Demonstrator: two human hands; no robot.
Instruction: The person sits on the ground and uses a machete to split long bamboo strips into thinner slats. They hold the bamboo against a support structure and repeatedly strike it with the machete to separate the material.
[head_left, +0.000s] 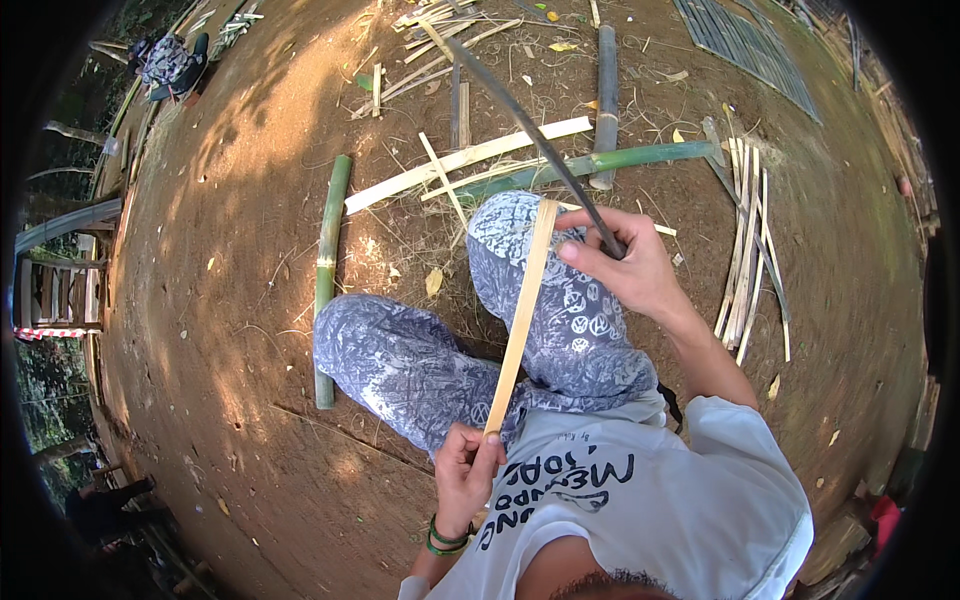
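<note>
My left hand (467,472) is closed on the lower end of a pale, flat bamboo strip (522,315), close to my shirt. The strip slants up across my lap and over my right knee. Beside its upper end, my right hand (635,265) is closed round the near end of a long, narrow dark knife (530,128). The knife points away and to the left, over the bamboo on the ground. The fingertips of my right hand are close to the strip; I cannot tell whether they touch it.
Beyond my knees lie a green bamboo pole (640,157) and a wide pale slat (470,160). Another green pole (330,250) lies by my left knee. Several thin strips (745,240) rest on the right. A slatted bamboo panel (750,50) lies at the far right.
</note>
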